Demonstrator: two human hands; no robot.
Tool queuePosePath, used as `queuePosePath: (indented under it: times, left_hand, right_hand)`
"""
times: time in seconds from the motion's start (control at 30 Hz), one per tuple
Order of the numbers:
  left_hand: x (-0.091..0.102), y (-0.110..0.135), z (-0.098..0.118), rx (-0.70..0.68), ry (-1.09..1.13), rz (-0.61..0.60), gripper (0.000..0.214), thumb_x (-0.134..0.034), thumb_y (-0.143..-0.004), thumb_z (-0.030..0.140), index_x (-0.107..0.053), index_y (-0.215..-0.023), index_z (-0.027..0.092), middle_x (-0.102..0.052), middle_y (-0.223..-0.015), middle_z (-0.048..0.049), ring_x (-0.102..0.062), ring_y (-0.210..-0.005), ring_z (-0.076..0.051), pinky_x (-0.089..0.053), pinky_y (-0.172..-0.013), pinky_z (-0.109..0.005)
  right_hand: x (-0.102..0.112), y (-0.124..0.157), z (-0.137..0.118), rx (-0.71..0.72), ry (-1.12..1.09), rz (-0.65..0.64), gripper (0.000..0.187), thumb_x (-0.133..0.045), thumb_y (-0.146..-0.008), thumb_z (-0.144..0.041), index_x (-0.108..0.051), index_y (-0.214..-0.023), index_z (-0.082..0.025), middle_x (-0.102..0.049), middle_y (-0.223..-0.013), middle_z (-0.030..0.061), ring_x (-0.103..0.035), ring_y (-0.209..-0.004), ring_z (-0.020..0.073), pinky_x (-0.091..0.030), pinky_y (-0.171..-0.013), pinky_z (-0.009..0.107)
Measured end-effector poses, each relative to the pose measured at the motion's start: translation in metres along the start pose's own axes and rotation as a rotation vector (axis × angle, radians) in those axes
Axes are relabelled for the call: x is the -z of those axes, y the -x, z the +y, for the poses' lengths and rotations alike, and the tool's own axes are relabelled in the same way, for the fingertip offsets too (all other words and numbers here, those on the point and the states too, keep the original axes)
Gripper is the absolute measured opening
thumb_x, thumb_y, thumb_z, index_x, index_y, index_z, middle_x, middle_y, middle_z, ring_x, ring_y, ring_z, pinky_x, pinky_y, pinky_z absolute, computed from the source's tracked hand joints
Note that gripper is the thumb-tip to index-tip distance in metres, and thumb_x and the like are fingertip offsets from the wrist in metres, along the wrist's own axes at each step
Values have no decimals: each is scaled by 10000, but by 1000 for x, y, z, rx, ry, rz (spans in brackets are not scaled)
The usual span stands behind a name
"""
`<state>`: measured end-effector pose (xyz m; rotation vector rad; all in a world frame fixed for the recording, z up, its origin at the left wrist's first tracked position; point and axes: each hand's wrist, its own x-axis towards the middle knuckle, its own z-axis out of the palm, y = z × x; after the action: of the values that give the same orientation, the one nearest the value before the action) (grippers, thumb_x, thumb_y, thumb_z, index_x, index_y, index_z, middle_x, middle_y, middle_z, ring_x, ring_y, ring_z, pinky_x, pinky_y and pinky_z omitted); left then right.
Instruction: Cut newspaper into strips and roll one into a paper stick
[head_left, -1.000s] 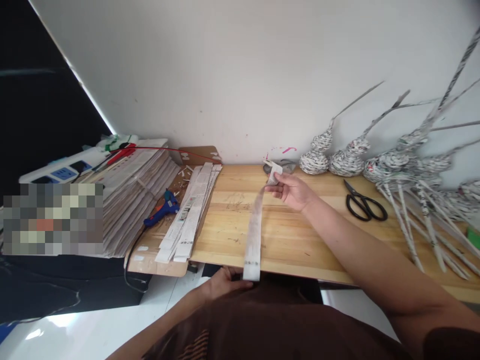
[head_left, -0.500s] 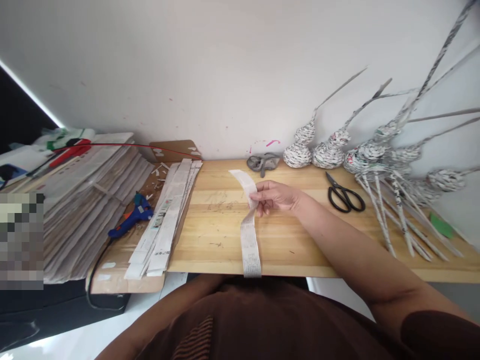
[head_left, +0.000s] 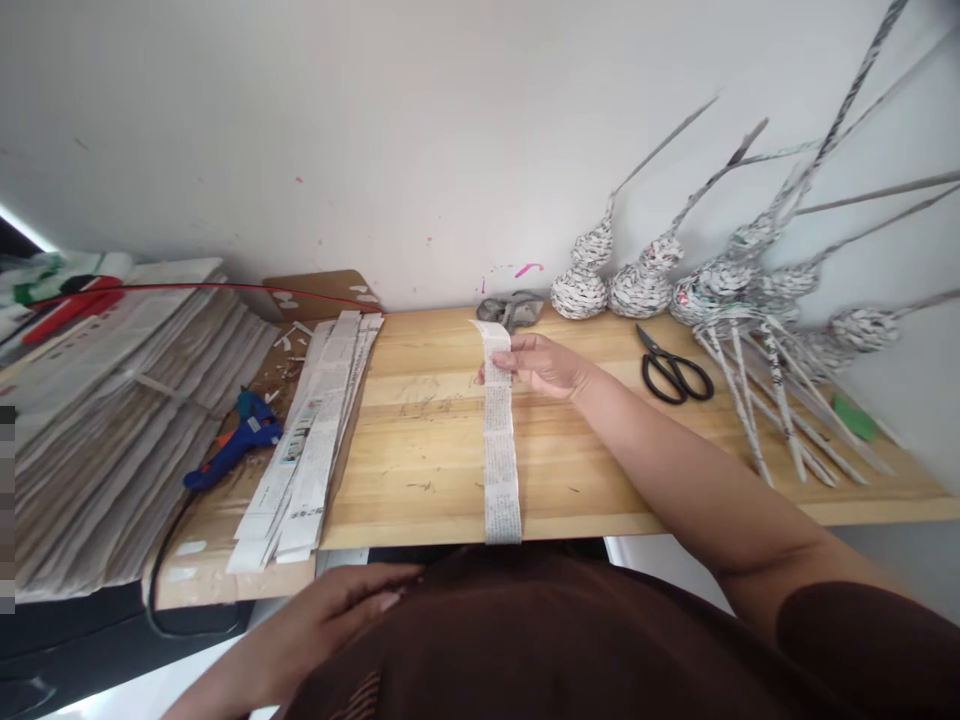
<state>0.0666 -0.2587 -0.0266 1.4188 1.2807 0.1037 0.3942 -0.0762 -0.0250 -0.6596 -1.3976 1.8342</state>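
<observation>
A long newspaper strip [head_left: 501, 445] runs from mid-table down over the front edge. My right hand [head_left: 544, 365] pinches it near its far end, thumb on top and fingers partly behind the paper. My left hand [head_left: 360, 598] is below the table edge against the brown shirt, its fingers stretched out and thumb apart, with nothing seen in it. To its upper left lies a pile of cut newspaper strips [head_left: 319, 455]. Black-handled scissors [head_left: 676, 372] lie to the right of my right hand.
On the left, a blue glue gun [head_left: 234, 445] rests on cardboard beside a tall stack of newspapers [head_left: 150, 400]. A grey crumpled item [head_left: 517, 308] sits by the wall. Woven paper gourds [head_left: 639, 290] with long stems and rolled paper sticks [head_left: 784, 400] fill the right.
The strip has straightened out flatter, and its far end has moved away from me with my right hand. My left hand has come into sight at the lap. The view has shifted slightly.
</observation>
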Motion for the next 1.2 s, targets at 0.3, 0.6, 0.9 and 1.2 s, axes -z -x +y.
queuePosePath:
  times: [0.3, 0.6, 0.9, 1.2]
  left_hand:
    - [45, -41, 4, -519, -594, 704, 335, -493, -888, 290, -674, -1163, 225, -683, -1183, -96, -608, -1123, -270, -462, -1019, -487]
    - [53, -40, -15, -541, -708, 777, 341, -484, -850, 194, -689, -1120, 230, -688, -1167, -90, -610, -1112, -283, -460, -1009, -504]
    - [25, -114, 108, -372, 367, 330, 448, -556, -857, 530, -691, -1092, 173, -728, -1043, -126, -678, -899, -212, -475, -518, -200]
    - [43, -165, 121, -286, 956, 265, 92, -590, -875, 155, -653, -900, 92, -714, -844, -101, -701, -728, -149, -588, -628, -222]
  right_hand:
    - [14, 17, -15, -77, -140, -234, 329, -880, -545, -390, -662, -645, -165, -714, -864, 40, -689, -933, 304, -541, -793, 460]
    - [25, 15, -9, -155, -44, -170, 330, -870, -545, -370, -650, -684, -166, -710, -833, 44, -701, -871, 248, -558, -639, 314]
    - [-19, -3, 18, -223, 276, -94, 273, -789, -700, -315, -730, -896, -135, -724, -789, 26, -661, -632, 109, -541, -538, 185]
    - [-15, -17, 25, 17, 195, 238, 427, -689, -799, -504, -660, -1125, -229, -690, -1134, 47, -591, -1143, 195, -494, -957, 333]
